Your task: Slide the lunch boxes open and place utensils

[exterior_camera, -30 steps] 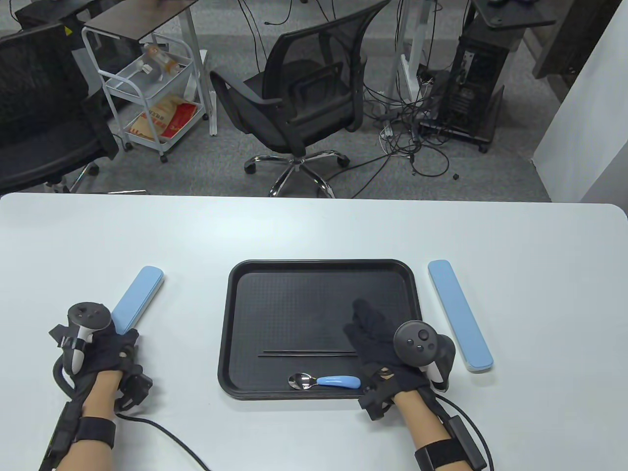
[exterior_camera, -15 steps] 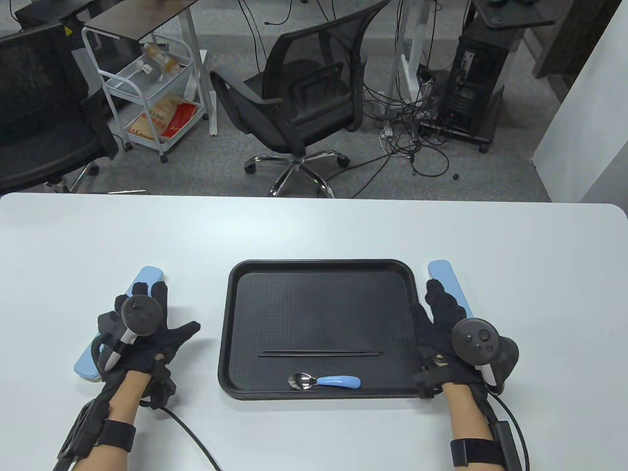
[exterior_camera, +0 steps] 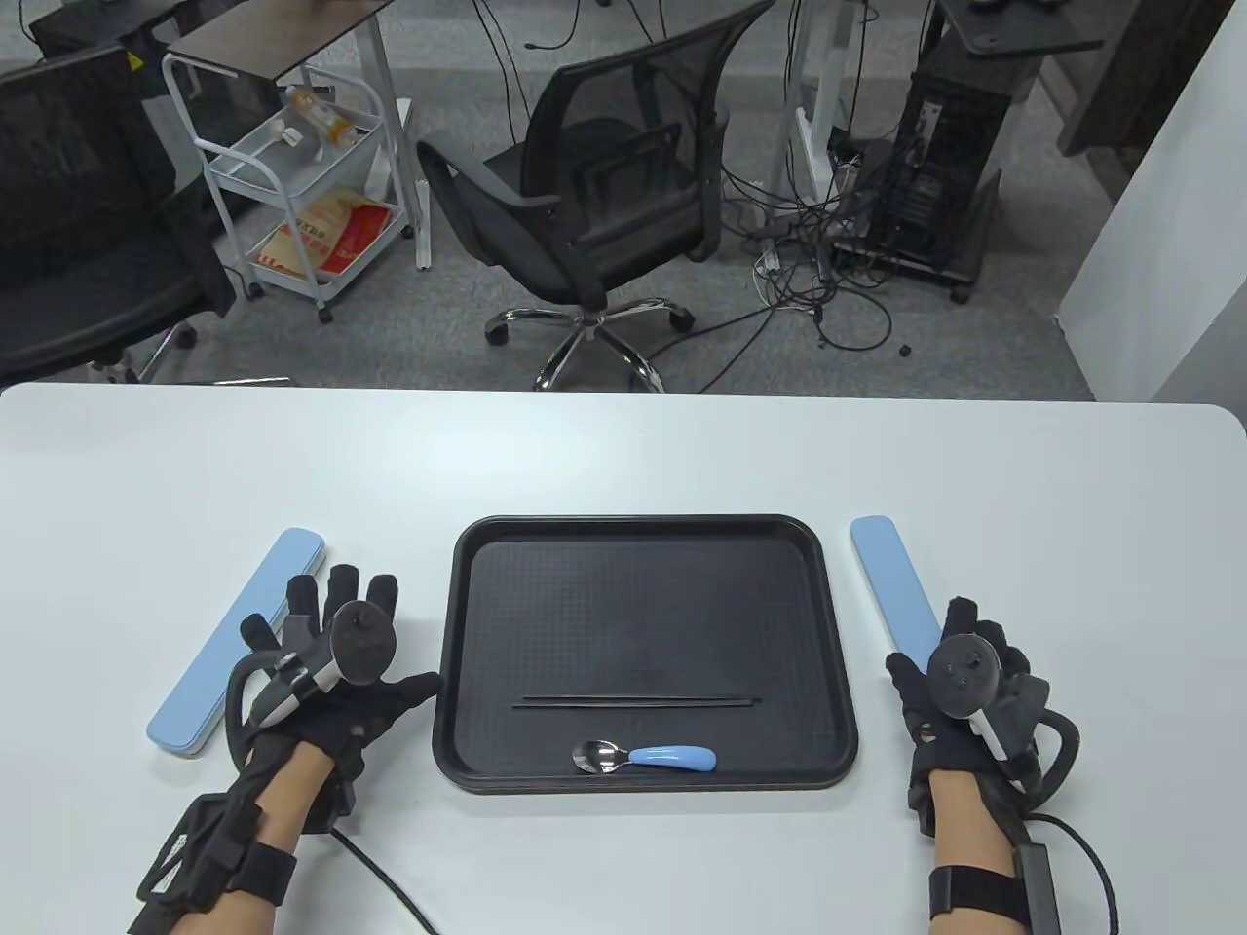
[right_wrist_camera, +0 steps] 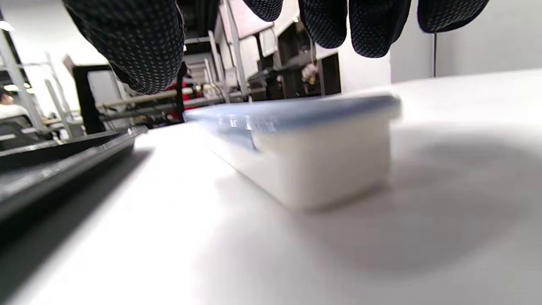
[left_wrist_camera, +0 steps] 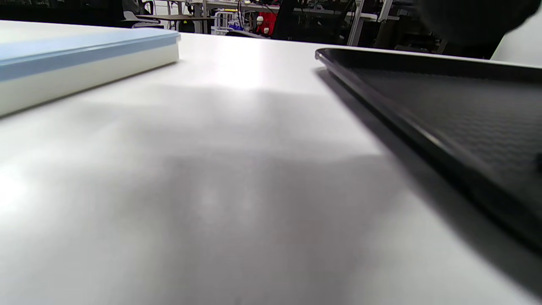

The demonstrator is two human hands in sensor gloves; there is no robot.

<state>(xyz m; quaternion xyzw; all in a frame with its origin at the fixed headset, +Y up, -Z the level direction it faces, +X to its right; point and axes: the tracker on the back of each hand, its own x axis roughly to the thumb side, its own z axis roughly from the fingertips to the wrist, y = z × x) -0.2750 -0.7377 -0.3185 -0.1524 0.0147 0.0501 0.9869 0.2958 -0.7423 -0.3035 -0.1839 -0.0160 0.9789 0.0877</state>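
Two long, slim lunch boxes — blue lids shut over white bases — lie flat on the bench: left box (exterior_camera: 239, 640) angled, right box (exterior_camera: 896, 594) beside the tray. On the tray, two thin black chopsticks (exterior_camera: 638, 700) lie parallel; nearer its front edge, a blue-handled spoon (exterior_camera: 643, 756) — bowl leftward.

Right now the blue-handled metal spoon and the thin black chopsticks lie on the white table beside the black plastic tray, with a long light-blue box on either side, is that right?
Not quite: the blue-handled metal spoon and thin black chopsticks lie inside the black plastic tray, as the table view shows. A long light-blue box does sit on each side.
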